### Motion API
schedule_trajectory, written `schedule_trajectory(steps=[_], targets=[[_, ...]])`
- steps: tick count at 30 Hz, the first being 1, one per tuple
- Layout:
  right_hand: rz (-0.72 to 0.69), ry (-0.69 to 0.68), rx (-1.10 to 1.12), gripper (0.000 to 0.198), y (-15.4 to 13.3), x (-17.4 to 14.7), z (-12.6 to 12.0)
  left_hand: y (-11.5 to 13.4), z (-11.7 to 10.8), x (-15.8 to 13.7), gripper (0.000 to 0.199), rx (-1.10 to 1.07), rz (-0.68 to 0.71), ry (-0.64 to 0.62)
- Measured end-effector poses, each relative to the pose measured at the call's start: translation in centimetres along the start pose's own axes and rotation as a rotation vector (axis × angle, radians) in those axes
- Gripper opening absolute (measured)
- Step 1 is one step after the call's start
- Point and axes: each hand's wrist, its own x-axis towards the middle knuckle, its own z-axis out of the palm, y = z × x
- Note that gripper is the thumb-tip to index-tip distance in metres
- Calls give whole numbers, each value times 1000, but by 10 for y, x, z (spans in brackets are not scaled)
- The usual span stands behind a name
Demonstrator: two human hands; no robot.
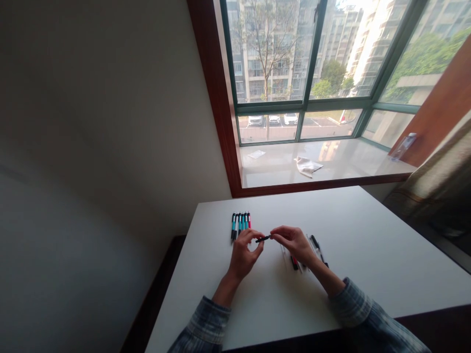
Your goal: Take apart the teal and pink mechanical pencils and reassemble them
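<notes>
two hands nearly meeting, pinching black pen part, forearms angled inward

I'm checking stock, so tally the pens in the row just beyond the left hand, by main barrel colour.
Teal pens: 4
White pen: 1
Red pen: 1
Total: 6, though the left hand hides some lower ends.

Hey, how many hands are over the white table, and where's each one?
2. The left hand pinches a small black piece near the row of pens; the right hand is at the piece's right end, near loose pen parts. No others show.
</notes>
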Motion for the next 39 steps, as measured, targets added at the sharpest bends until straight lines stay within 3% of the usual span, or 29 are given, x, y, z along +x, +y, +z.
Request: schedule_trajectory(steps=[9, 20, 28, 39], targets=[[-24, -27, -36, 26, 1, -2, 1, 3, -1, -1, 12, -11, 4, 16], [-111, -27, -497, 36, -8, -9, -3, 0, 2, -4, 15, 30, 36, 0], [-139, -40, -529, 46, -11, -12, -3, 6, 6, -7, 15, 43, 74, -9], [-159, 7, -454, 51, -15, -15, -14, 6, 17, -7, 12, 38, 104, 81]])
